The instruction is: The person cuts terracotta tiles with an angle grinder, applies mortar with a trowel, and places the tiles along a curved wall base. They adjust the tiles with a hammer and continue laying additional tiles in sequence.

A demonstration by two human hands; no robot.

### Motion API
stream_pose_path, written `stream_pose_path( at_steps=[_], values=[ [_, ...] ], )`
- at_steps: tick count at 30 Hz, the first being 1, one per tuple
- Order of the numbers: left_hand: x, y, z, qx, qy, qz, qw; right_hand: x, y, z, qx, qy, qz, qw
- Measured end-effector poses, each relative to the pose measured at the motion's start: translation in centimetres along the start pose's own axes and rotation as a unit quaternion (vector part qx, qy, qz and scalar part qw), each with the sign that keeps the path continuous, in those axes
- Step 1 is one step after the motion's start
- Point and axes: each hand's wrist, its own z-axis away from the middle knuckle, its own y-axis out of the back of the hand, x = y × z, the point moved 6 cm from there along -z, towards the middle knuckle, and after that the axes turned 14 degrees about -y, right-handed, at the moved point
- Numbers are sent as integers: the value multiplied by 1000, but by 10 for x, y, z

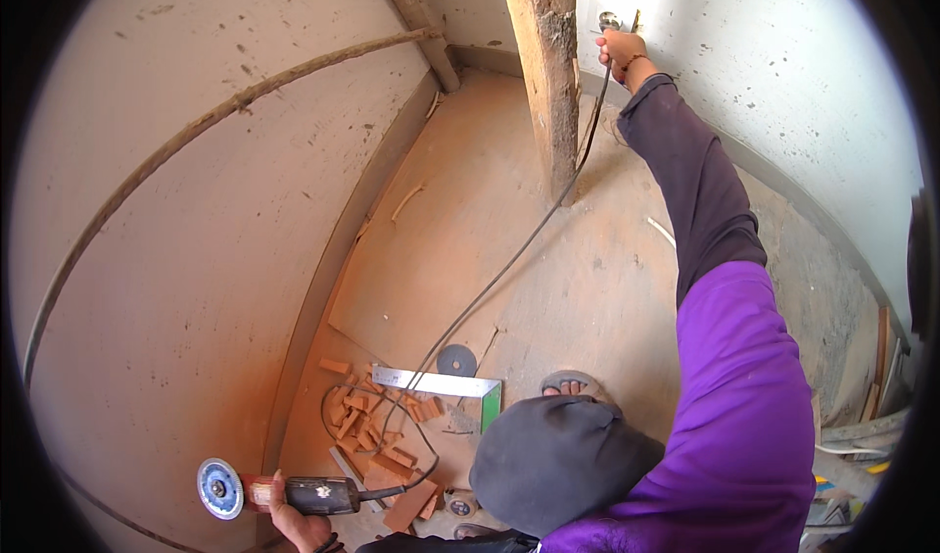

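At the lower left my left hand is closed round the body of an angle grinder, which has a round blue-and-silver cutting disc at its left end. The grinder's black cord loops over brick pieces and runs up across the floor to my right hand. My right arm, in a purple and dark sleeve, stretches to the far wall. There my right hand grips the cord's plug against the wall by a pale outlet plate. Whether its pins are in cannot be seen.
Cut brick pieces lie near the grinder, beside a try square with a green handle and a dark disc. A wooden post stands near the outlet. A sandalled foot shows beyond a dark cloth-covered rounded shape.
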Motion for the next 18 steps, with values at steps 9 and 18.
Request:
stream_pose_path(
  at_steps=[9,18],
  values=[
    [-48,-56,22,38,88,10,995,7,-9,-35,120,57,4,991],
    [-59,-52,18,50,83,-11,995,-11,0,-31,112,20,-7,993]
  ],
)
